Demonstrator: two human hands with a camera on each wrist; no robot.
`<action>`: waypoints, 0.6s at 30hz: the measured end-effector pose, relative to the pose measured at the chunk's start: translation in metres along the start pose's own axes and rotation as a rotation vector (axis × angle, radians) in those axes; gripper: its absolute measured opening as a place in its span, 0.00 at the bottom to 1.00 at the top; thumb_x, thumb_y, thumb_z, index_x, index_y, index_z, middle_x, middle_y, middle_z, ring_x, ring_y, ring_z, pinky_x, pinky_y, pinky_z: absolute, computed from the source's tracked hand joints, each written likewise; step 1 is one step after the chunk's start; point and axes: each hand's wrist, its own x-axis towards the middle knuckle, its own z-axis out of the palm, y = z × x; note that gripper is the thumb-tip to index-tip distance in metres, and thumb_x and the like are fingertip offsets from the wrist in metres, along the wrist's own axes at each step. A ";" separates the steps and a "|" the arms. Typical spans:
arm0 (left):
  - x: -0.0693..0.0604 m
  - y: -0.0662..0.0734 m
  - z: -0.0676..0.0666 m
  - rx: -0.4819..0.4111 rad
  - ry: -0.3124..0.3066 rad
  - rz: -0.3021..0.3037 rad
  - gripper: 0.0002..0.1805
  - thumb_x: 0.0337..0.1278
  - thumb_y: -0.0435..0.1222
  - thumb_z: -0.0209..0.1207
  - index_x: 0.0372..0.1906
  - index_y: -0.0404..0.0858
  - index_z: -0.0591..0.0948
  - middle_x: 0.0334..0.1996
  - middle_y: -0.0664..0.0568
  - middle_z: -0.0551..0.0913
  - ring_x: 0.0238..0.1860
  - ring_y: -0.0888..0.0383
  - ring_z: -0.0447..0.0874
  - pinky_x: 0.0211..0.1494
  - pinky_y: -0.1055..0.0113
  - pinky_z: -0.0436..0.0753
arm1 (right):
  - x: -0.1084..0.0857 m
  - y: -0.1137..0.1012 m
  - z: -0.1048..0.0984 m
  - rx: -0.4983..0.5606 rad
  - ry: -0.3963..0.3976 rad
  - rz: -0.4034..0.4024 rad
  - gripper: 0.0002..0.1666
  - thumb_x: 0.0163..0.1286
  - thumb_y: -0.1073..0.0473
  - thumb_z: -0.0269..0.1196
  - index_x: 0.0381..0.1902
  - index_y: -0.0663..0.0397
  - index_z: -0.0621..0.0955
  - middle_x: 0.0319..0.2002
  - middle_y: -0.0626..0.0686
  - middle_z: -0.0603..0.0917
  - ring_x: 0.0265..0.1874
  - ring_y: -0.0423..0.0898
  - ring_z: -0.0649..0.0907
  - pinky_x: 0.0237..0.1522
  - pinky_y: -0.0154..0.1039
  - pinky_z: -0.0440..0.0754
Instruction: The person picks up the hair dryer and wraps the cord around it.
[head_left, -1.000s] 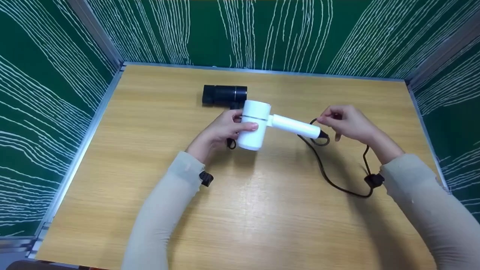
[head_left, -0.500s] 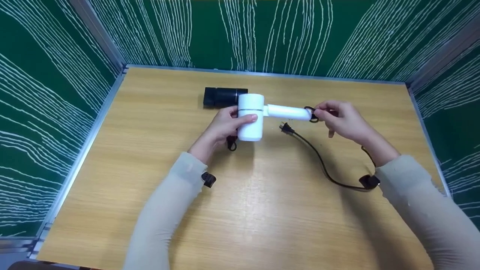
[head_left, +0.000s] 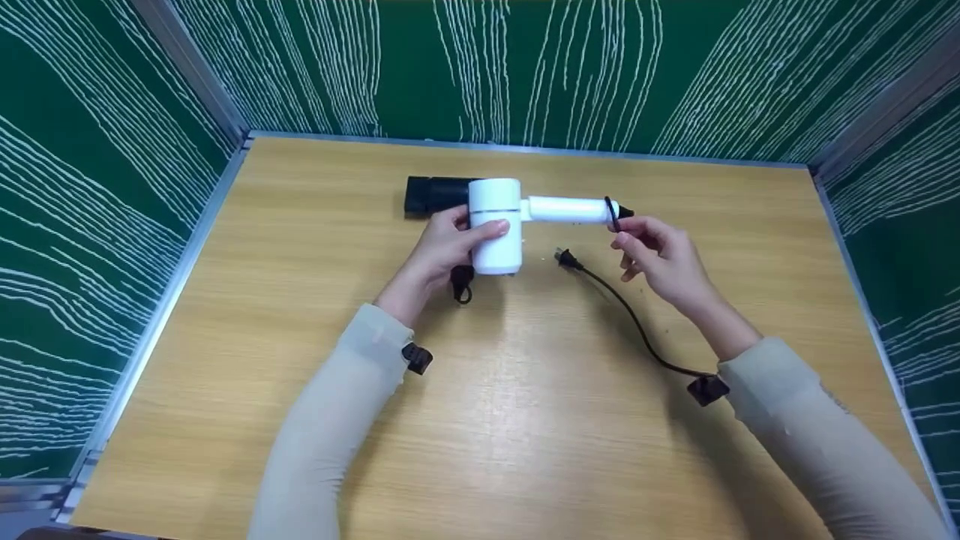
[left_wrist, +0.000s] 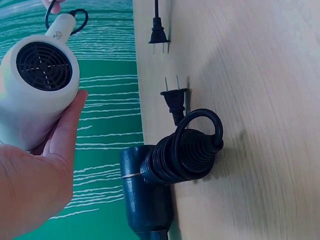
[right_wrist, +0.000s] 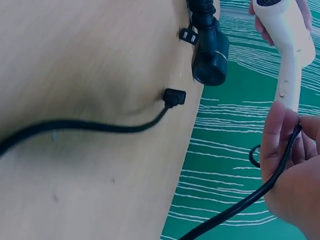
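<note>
My left hand point(head_left: 435, 251) grips the barrel of a white hair dryer point(head_left: 496, 244), held above the table with its handle pointing right. Its thumb lies across the barrel's front. At the handle's end, my right hand point(head_left: 664, 259) pinches the black power cord point(right_wrist: 255, 197) between thumb and fingers. A turn of this cord goes around the handle end. The rest trails below the right hand to a two-pin plug point(head_left: 568, 259). Behind the white dryer lies a black hair dryer point(head_left: 437, 196), partly hidden; in the left wrist view its coiled cord point(left_wrist: 182, 155) wraps the handle.
The wooden table point(head_left: 480, 450) has a metal frame edge point(head_left: 360, 138) at the back. Green panels with white streaks point(head_left: 420, 67) stand around it on the back and sides. The black dryer's plug point(left_wrist: 175, 100) sits close to its coiled cord.
The white dryer has shifted slightly up and left, its handle swinging from a downward slant to level. My right hand has moved left with the cord, which now crosses the handle end.
</note>
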 end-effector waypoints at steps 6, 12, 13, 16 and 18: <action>0.001 -0.001 0.001 -0.021 0.018 0.018 0.35 0.65 0.44 0.74 0.71 0.36 0.77 0.60 0.44 0.85 0.58 0.47 0.86 0.62 0.50 0.86 | -0.007 0.008 0.011 0.074 0.036 0.015 0.21 0.84 0.55 0.60 0.60 0.68 0.81 0.43 0.57 0.85 0.32 0.44 0.83 0.33 0.35 0.89; 0.001 0.000 0.000 -0.064 0.017 0.024 0.33 0.66 0.42 0.73 0.71 0.34 0.76 0.60 0.42 0.85 0.58 0.46 0.86 0.62 0.48 0.86 | -0.010 0.016 0.023 0.178 0.070 0.052 0.22 0.84 0.54 0.60 0.61 0.68 0.81 0.42 0.56 0.85 0.33 0.45 0.83 0.35 0.36 0.90; 0.001 0.001 0.000 -0.073 0.013 0.026 0.33 0.67 0.42 0.73 0.71 0.34 0.76 0.60 0.41 0.85 0.58 0.45 0.86 0.62 0.47 0.86 | -0.011 0.017 0.024 0.187 0.075 0.051 0.22 0.84 0.54 0.60 0.60 0.68 0.82 0.42 0.56 0.85 0.33 0.45 0.83 0.35 0.37 0.90; 0.000 0.001 0.000 -0.099 0.000 0.030 0.32 0.68 0.41 0.72 0.70 0.33 0.76 0.60 0.41 0.85 0.59 0.45 0.86 0.62 0.47 0.86 | -0.013 0.022 0.026 0.203 0.083 0.047 0.22 0.84 0.54 0.59 0.60 0.70 0.82 0.41 0.58 0.85 0.32 0.44 0.84 0.35 0.36 0.90; 0.000 0.001 0.000 -0.116 -0.012 0.030 0.31 0.69 0.41 0.71 0.70 0.33 0.76 0.60 0.41 0.85 0.59 0.44 0.86 0.62 0.46 0.86 | -0.015 0.025 0.026 0.204 0.080 0.052 0.23 0.85 0.54 0.58 0.61 0.70 0.82 0.40 0.59 0.85 0.32 0.44 0.84 0.35 0.37 0.90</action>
